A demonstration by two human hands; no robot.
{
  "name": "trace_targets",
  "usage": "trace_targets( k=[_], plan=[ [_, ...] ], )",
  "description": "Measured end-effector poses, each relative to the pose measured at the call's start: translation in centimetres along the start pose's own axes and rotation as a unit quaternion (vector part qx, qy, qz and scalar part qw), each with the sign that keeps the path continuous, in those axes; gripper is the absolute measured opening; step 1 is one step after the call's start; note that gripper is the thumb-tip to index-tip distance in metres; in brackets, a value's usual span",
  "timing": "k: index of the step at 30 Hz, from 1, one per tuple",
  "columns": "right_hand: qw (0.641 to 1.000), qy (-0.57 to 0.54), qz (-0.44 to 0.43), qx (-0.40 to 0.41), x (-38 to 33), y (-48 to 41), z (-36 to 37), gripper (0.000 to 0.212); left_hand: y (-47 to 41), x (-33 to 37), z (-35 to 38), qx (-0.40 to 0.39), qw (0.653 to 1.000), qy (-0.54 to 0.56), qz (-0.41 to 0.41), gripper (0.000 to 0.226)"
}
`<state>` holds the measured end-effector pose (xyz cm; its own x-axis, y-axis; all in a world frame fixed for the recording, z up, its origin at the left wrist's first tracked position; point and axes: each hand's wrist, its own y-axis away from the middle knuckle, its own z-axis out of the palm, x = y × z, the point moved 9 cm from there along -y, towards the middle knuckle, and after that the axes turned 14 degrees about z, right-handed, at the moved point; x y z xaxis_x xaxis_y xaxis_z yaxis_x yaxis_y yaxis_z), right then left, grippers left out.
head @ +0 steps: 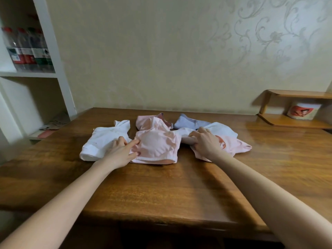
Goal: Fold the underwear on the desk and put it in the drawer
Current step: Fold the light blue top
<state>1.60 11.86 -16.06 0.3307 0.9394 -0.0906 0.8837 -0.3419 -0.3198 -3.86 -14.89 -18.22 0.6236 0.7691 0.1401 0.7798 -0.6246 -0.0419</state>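
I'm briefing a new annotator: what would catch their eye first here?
Two bare arms reach across the wooden desk to a row of small garments. The left hand grips the pink garment in the middle; the right hand grips the red-printed garment on the right.

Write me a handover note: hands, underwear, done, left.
Left hand pinches the front pink piece at its left edge.
Right hand grips the printed piece.
White piece, rear pink piece and lilac piece lie loose on the desk.
Done: nothing visibly folded.
Left: fold all five, put them in the drawer, which is out of view.
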Motion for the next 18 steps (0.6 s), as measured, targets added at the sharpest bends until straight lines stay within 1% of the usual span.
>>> trace_targets(
  k=[1,4,6,7,9,11,12,13,14,15,16,17,18],
  plan=[
    [0.999,-0.033,0.033,0.021,1.2,-0.1,-0.6,0.030,-0.1,0.1,0.0,0.003,1.000,-0.006,-0.004,0.053],
    [0.990,-0.076,0.101,0.063,4.8,-0.1,-2.2,0.013,-0.7,0.4,0.2,0.011,1.000,-0.011,-0.007,0.051],
    [0.982,-0.108,0.138,0.076,7.1,-0.2,-2.8,0.004,-1.0,0.5,0.2,0.010,1.000,-0.006,-0.003,0.051],
    [0.979,-0.124,0.143,0.073,7.8,-0.3,-2.9,0.004,-1.0,0.5,0.2,0.008,1.000,-0.001,-0.001,0.051],
    [0.974,-0.153,0.152,0.071,8.7,-0.3,-3.2,0.015,-1.0,0.7,0.2,0.005,1.000,0.003,0.006,0.050],
    [0.965,-0.186,0.157,0.098,9.1,-0.3,-4.3,0.015,-1.2,0.8,0.2,0.004,1.000,0.002,0.014,0.050],
    [0.956,-0.216,0.161,0.118,9.4,-0.4,-5.1,0.014,-1.2,0.9,0.2,0.001,1.000,0.004,0.019,0.050],
    [0.938,-0.268,0.171,0.137,9.8,-0.7,-6.1,0.014,-1.2,1.1,0.2,-0.009,1.000,0.010,0.021,0.050],
    [0.905,-0.351,0.186,0.150,10.4,-0.9,-7.2,0.015,-1.2,1.3,0.0,-0.023,0.999,0.017,0.024,0.050],
    [0.851,-0.463,0.195,0.150,10.9,-1.1,-8.4,0.015,-1.1,1.6,-0.4,-0.041,0.999,0.021,0.026,0.049],
    [0.780,-0.580,0.193,0.133,11.0,-1.4,-9.4,0.013,-1.0,2.0,-1.0,-0.049,0.998,0.017,0.028,0.047],
    [0.712,-0.671,0.183,0.094,10.6,-1.8,-9.9,0.009,-1.0,2.6,-2.0,-0.040,0.999,0.009,0.027,0.044],
    [0.664,-0.728,0.167,0.046,9.8,-2.2,-10.1,0.007,-1.1,3.5,-3.5,0.001,0.999,0.002,0.033,0.040]
  ],
)
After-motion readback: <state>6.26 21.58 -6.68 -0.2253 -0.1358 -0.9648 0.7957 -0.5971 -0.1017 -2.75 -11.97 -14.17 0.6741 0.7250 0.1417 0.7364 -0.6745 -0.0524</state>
